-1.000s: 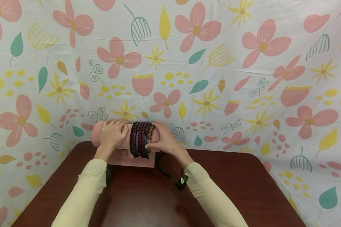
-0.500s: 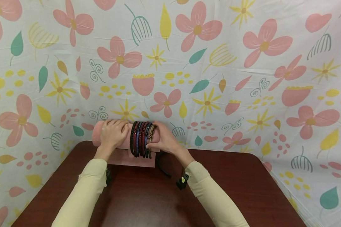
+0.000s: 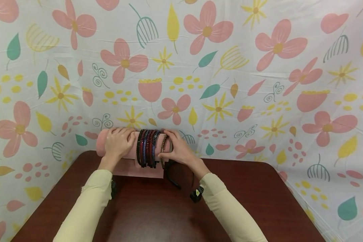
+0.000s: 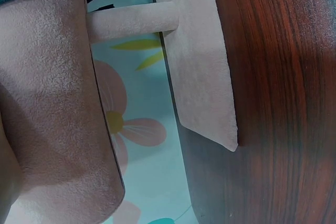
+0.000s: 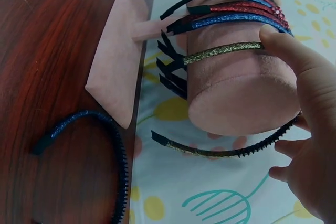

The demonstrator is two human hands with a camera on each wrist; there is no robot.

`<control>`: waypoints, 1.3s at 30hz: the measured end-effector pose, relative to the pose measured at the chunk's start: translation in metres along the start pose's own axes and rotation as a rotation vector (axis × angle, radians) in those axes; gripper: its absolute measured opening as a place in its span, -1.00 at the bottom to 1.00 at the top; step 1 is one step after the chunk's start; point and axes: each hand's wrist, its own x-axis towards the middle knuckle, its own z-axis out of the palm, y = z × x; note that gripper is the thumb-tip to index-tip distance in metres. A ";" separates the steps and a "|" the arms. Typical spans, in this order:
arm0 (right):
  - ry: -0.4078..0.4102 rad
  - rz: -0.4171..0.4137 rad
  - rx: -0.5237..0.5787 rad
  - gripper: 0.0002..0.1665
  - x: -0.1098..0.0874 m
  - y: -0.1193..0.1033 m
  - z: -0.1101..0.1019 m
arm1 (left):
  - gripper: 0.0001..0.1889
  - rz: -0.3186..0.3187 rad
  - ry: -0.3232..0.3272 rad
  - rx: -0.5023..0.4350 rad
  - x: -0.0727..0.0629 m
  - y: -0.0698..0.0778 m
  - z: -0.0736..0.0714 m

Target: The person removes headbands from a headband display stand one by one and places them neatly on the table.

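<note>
A pink plush headband stand point(image 3: 101, 143) has a horizontal roll on a flat base. Several glittery headbands point(image 3: 146, 148) in black, red and blue sit around the roll. My left hand point(image 3: 117, 144) grips the roll's left part from above. At its right end, my right hand point(image 3: 179, 149) holds a gold headband point(image 3: 164, 148), thumb in front and fingers behind. In the right wrist view, the thumb touches that gold headband point(image 5: 226, 51), still around the roll. A toothed, gold-ended headband point(image 5: 210, 153) hangs past the roll's end, against the fingers.
A dark blue headband point(image 5: 122, 156) lies on the brown wooden table point(image 3: 151, 208) beside the stand's base point(image 3: 139, 171). A floral-patterned cloth point(image 3: 181, 67) hangs behind the table. A small black camera point(image 3: 196, 194) sits at the right wrist.
The gold headband has slid right, apart from the other headbands, toward the roll's end. My right hand has shifted slightly right with it. The left hand keeps its place on the roll.
</note>
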 end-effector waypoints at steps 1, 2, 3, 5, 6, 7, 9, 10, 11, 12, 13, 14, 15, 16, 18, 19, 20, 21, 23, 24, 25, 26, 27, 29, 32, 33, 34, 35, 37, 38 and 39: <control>0.004 -0.007 -0.001 0.21 -0.001 0.001 0.000 | -0.61 -0.002 -0.001 0.000 0.000 0.000 0.000; 0.008 -0.015 0.000 0.20 -0.001 0.001 0.000 | -0.61 -0.004 -0.003 -0.001 0.000 0.000 0.000; 0.017 -0.026 0.002 0.20 -0.002 0.001 0.000 | -0.61 -0.004 -0.005 -0.001 0.000 0.000 0.000; 0.031 -0.048 -0.006 0.19 -0.004 0.002 -0.001 | -0.61 -0.005 -0.009 -0.003 0.000 0.001 -0.001; 0.036 -0.055 -0.012 0.19 -0.004 0.003 -0.001 | -0.60 -0.006 -0.011 -0.003 0.000 0.000 -0.001; 0.038 -0.058 -0.017 0.19 -0.005 0.003 -0.002 | -0.60 -0.006 -0.011 -0.003 0.000 0.000 -0.001; 0.042 -0.058 -0.029 0.19 -0.007 0.004 -0.004 | -0.60 -0.006 -0.011 -0.002 0.000 0.000 -0.001; 0.040 -0.052 -0.033 0.18 -0.008 0.005 -0.005 | -0.60 -0.007 -0.012 -0.002 0.000 0.000 0.000; 0.037 -0.043 -0.036 0.18 -0.009 0.005 -0.006 | -0.60 -0.008 -0.013 -0.003 0.000 0.000 0.000; 0.036 -0.035 -0.037 0.18 -0.010 0.006 -0.007 | -0.60 -0.009 -0.015 -0.003 0.000 0.000 0.000; 0.037 -0.030 -0.040 0.17 -0.011 0.006 -0.008 | -0.60 -0.010 -0.016 -0.003 0.000 0.000 0.000; 0.042 -0.026 -0.046 0.16 -0.013 0.007 -0.009 | -0.60 -0.010 -0.020 -0.002 0.000 -0.001 0.000; 0.044 -0.019 -0.054 0.16 -0.014 0.007 -0.011 | -0.60 -0.012 -0.024 -0.002 0.000 -0.001 0.000; 0.047 -0.014 -0.058 0.15 -0.015 0.008 -0.012 | -0.60 -0.014 -0.027 -0.002 0.000 -0.001 0.000; 0.053 -0.013 -0.072 0.15 -0.018 0.010 -0.014 | -0.59 -0.019 -0.035 0.002 0.001 -0.001 0.000; 0.054 -0.010 -0.081 0.15 -0.019 0.011 -0.015 | -0.59 -0.021 -0.039 0.002 0.001 -0.002 -0.001; 0.054 -0.008 -0.087 0.15 -0.021 0.012 -0.016 | -0.58 -0.025 -0.043 0.002 0.001 -0.002 -0.001; 0.050 -0.004 -0.090 0.16 -0.022 0.014 -0.017 | -0.58 -0.027 -0.045 0.002 0.001 -0.002 -0.001; 0.042 0.006 -0.094 0.17 -0.025 0.017 -0.018 | -0.58 -0.030 -0.050 0.004 0.001 -0.002 -0.001; 0.037 0.014 -0.096 0.17 -0.026 0.018 -0.019 | -0.58 -0.030 -0.052 0.002 0.001 -0.002 -0.001; 0.030 0.022 -0.094 0.18 -0.028 0.020 -0.019 | -0.58 -0.031 -0.053 0.001 0.001 -0.002 0.000; 0.025 0.030 -0.094 0.18 -0.029 0.021 -0.019 | -0.58 -0.029 -0.053 0.001 0.001 -0.002 0.000; 0.019 0.036 -0.094 0.18 -0.031 0.023 -0.020 | -0.58 -0.028 -0.051 0.001 0.001 -0.002 0.000; 0.009 0.050 -0.107 0.18 -0.034 0.025 -0.021 | -0.58 -0.027 -0.050 -0.003 0.001 -0.001 0.000; -0.004 0.064 -0.132 0.18 -0.038 0.029 -0.023 | -0.59 -0.024 -0.042 -0.003 0.001 -0.001 0.000; -0.007 0.065 -0.137 0.18 -0.040 0.031 -0.024 | -0.59 -0.022 -0.039 -0.003 0.001 -0.001 0.000; -0.012 0.069 -0.148 0.18 -0.041 0.033 -0.025 | -0.59 -0.019 -0.034 -0.003 0.000 -0.001 0.000; -0.017 0.071 -0.158 0.18 -0.042 0.034 -0.025 | -0.59 -0.016 -0.030 -0.003 0.000 -0.001 0.000; -0.028 0.073 -0.170 0.18 -0.045 0.038 -0.026 | -0.59 -0.012 -0.023 -0.005 0.000 -0.001 0.000; -0.035 0.075 -0.179 0.18 -0.046 0.040 -0.026 | -0.59 -0.011 -0.018 -0.006 0.000 -0.001 0.000; -0.038 0.078 -0.187 0.17 -0.047 0.042 -0.026 | -0.59 -0.008 -0.013 -0.007 -0.001 -0.001 0.000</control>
